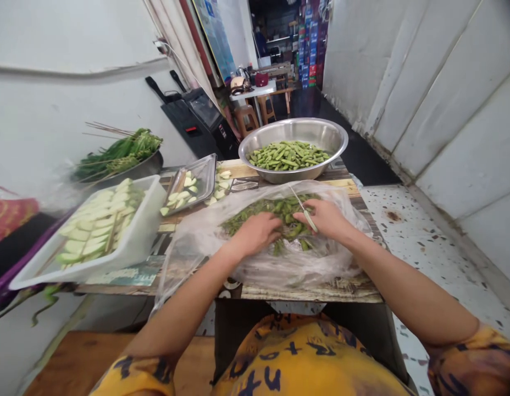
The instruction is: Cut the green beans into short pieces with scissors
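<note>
Green soybean pods [255, 215] lie in a spread-out clear plastic bag [209, 242] on the table in front of me. My left hand [260, 230] is over the left part of the pods, fingers curled down; what is between the fingertips is hidden. My right hand [324, 217] is closed on a small knife [310, 221] with a pale green handle, its thin blade pointing up and to the left over the pods. Just behind the bag stands a large steel basin [294, 175] with many loose green pods [288, 156] in it.
To the left, a white plastic tub [151, 225] holds skewered pale green slices. Behind it are a metal tray [209, 173] with cut pieces and a bowl [151, 165] of leafy skewers. A wall runs along the right. Farther back stand a small table [259, 91] and stools.
</note>
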Available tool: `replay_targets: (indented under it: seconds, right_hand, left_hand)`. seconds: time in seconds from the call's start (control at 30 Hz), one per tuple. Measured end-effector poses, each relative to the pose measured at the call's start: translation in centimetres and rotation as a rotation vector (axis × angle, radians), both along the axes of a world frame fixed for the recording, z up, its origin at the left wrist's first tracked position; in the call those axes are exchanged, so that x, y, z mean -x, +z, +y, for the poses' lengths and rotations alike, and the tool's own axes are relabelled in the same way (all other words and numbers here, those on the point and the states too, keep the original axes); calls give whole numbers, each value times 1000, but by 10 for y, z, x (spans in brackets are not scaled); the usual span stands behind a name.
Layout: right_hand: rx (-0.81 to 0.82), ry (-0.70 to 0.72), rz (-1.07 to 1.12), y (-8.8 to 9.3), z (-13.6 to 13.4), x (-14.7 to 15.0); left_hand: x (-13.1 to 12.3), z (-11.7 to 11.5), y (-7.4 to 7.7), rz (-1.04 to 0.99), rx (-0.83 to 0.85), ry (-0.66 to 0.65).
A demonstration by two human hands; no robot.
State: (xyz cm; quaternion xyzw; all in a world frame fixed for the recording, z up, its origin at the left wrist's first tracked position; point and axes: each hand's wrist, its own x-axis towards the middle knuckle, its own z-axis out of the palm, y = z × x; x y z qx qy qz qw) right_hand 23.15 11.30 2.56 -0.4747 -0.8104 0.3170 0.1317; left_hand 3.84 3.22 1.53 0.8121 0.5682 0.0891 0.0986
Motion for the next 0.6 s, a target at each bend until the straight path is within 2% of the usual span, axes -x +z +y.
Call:
replay_targets:
  seconds: [0.1, 0.2, 0.3, 0.4, 0.5, 0.6]
  right_hand:
    - [-47, 6, -37, 3, -3, 0]
    - [-169, 69, -102, 6, -8, 0]
    - [-205, 177, -173, 7, -15, 1]
    - [-188, 243, -226, 5, -18, 2]
    - [-185, 247, -244, 0, -16, 4]
    - [-185, 241, -247, -4, -13, 5]
  left_hand:
    - [29, -6, -1, -48, -4, 104]
    - [45, -14, -3, -159, -26, 227]
    - [41, -18, -5, -170, -1, 433]
    - [26, -11, -6, -78, 4, 614]
    - [10, 2, -7, 3, -45, 646]
    - [2, 13, -7, -113, -35, 557]
